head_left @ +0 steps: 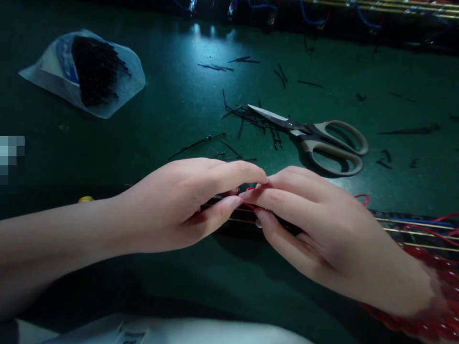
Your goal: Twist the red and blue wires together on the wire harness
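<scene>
My left hand [193,200] and my right hand [322,224] meet over a long dark strip [244,230] with gold-coloured lines and wires along it. A thin red wire [250,206] runs between the fingertips of my right hand, which are pinched together. My left thumb and forefinger close in from the other side, their tips touching or almost touching the right fingers. Whatever they grip is hidden. Further along the strip, to the right, loose red wire [426,230] and a blue wire [419,222] show.
Scissors [304,134] with grey-black handles lie beyond my hands. Short black cable tie offcuts [247,117] are scattered around them. At the back left rests a clear bag [131,71] of black ties. Another wired strip [287,21] spans the green table's [172,95] far edge.
</scene>
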`<state>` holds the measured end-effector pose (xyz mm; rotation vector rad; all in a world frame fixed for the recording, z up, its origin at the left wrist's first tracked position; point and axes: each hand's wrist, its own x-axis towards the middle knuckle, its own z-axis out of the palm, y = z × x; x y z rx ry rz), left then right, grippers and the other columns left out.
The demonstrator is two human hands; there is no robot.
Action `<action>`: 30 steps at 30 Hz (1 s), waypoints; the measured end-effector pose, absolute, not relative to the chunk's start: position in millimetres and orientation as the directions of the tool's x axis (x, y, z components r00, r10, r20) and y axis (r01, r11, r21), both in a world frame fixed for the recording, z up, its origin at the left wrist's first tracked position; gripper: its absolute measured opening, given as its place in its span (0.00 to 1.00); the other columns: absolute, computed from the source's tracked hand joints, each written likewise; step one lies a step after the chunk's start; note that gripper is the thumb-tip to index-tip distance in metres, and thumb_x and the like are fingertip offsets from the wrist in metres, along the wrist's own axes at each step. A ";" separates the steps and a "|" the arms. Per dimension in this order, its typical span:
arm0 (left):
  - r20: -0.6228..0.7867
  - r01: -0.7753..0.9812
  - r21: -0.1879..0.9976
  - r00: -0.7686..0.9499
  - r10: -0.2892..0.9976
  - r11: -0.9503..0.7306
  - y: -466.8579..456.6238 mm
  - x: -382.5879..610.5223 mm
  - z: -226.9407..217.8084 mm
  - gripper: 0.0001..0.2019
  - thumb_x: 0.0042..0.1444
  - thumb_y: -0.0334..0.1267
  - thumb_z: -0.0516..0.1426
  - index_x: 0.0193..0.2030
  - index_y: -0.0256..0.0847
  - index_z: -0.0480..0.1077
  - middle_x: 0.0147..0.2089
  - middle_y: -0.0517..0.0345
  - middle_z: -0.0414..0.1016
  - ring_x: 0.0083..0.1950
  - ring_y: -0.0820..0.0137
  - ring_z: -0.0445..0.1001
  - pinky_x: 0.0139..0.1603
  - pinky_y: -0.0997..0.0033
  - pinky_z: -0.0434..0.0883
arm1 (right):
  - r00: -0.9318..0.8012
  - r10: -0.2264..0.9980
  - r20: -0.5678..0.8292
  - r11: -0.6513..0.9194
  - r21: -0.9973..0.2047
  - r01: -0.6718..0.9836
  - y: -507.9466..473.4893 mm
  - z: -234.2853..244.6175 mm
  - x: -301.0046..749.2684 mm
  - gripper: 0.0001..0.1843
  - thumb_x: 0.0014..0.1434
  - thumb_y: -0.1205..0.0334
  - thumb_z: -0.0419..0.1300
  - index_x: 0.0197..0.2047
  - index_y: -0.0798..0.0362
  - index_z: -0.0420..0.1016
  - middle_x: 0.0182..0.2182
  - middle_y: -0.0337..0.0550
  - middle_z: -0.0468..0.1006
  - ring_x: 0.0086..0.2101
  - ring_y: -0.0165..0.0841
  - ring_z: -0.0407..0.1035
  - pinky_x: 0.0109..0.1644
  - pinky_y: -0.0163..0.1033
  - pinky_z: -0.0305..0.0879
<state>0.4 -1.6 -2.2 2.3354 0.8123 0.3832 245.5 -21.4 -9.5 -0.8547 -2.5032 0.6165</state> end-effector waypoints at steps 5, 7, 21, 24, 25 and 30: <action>0.047 0.462 0.657 0.763 0.644 -0.596 -3.1 -0.4 -2.3 0.19 0.72 0.31 0.52 0.66 0.45 0.68 0.60 0.55 0.83 0.56 0.69 0.82 0.55 0.73 0.79 | -0.723 0.644 0.249 0.715 -0.531 0.455 -22.1 -9.7 246.0 0.07 0.71 0.71 0.56 0.44 0.56 0.76 0.37 0.44 0.77 0.37 0.34 0.67 0.37 0.40 0.66; 0.053 0.462 0.654 0.762 0.645 -0.599 -3.6 -0.1 -2.6 0.19 0.72 0.31 0.52 0.67 0.44 0.68 0.61 0.54 0.82 0.57 0.69 0.82 0.55 0.73 0.79 | -0.724 0.645 0.243 0.714 -0.529 0.459 -22.5 -9.2 245.8 0.07 0.72 0.71 0.56 0.45 0.56 0.76 0.37 0.44 0.77 0.38 0.34 0.67 0.37 0.39 0.67; 0.004 0.485 0.661 0.761 0.649 -0.573 -1.9 1.8 -0.4 0.17 0.71 0.32 0.52 0.64 0.46 0.68 0.54 0.57 0.83 0.50 0.71 0.81 0.49 0.73 0.76 | -0.729 0.646 0.226 0.706 -0.540 0.458 -21.7 -7.9 246.1 0.07 0.71 0.71 0.56 0.41 0.54 0.74 0.38 0.46 0.78 0.37 0.35 0.67 0.37 0.42 0.69; 0.004 0.488 0.661 0.757 0.653 -0.570 -2.2 2.2 -0.4 0.17 0.71 0.32 0.52 0.64 0.46 0.68 0.53 0.58 0.83 0.50 0.71 0.81 0.48 0.73 0.76 | -0.727 0.643 0.241 0.712 -0.540 0.450 -22.4 -8.3 246.9 0.07 0.71 0.71 0.56 0.41 0.54 0.74 0.38 0.46 0.78 0.38 0.36 0.68 0.37 0.43 0.69; 0.005 0.489 0.659 0.757 0.653 -0.572 -2.3 2.2 -0.5 0.17 0.71 0.32 0.52 0.64 0.46 0.68 0.53 0.58 0.83 0.50 0.71 0.81 0.48 0.73 0.75 | -0.727 0.643 0.241 0.711 -0.539 0.451 -22.7 -8.4 247.2 0.07 0.71 0.71 0.56 0.41 0.54 0.74 0.38 0.47 0.78 0.38 0.36 0.68 0.37 0.43 0.69; 0.013 0.481 0.658 0.762 0.648 -0.579 -2.7 1.2 -1.0 0.17 0.71 0.32 0.52 0.64 0.44 0.68 0.53 0.57 0.83 0.50 0.71 0.81 0.48 0.73 0.75 | -0.728 0.647 0.227 0.705 -0.543 0.457 -23.9 -8.7 248.8 0.07 0.70 0.72 0.56 0.41 0.53 0.73 0.38 0.46 0.78 0.38 0.36 0.68 0.37 0.42 0.68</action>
